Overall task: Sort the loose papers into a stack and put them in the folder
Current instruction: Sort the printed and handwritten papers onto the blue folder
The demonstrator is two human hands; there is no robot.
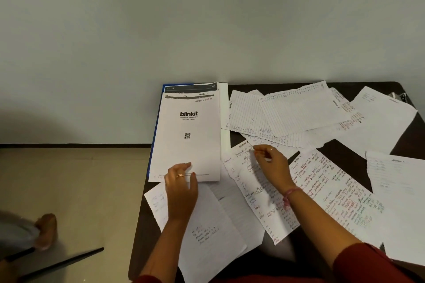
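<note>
Papers [299, 112] lay scattered across the dark counter [340, 147], most of them loose, lined and handwritten, overlapping one another at the far right, the centre and the near edge. At the far left corner of the counter lay a blue folder [154, 135], open, with a neat stack [187, 145] of sheets resting on it. The top sheet of the stack was printed with "blinkit" and a small QR code; the top edges of several sheets beneath showed beyond its far edge.

The left hand [180, 181] rested flat on the near edge of the stack, fingers extended and spread, pressing down rather than gripping. A ring was visible on one finger.

The right hand [270, 163] was positioned over a handwritten sheet [253, 190] just right of the stack. Its fingers were curled inward, thumb and forefinger pinched together at the far edge of that sheet; whether they actually held it could not be determined. A pink band encircled the right wrist.

A foot [47, 230] stood on the floor [80, 179] at left.
</note>
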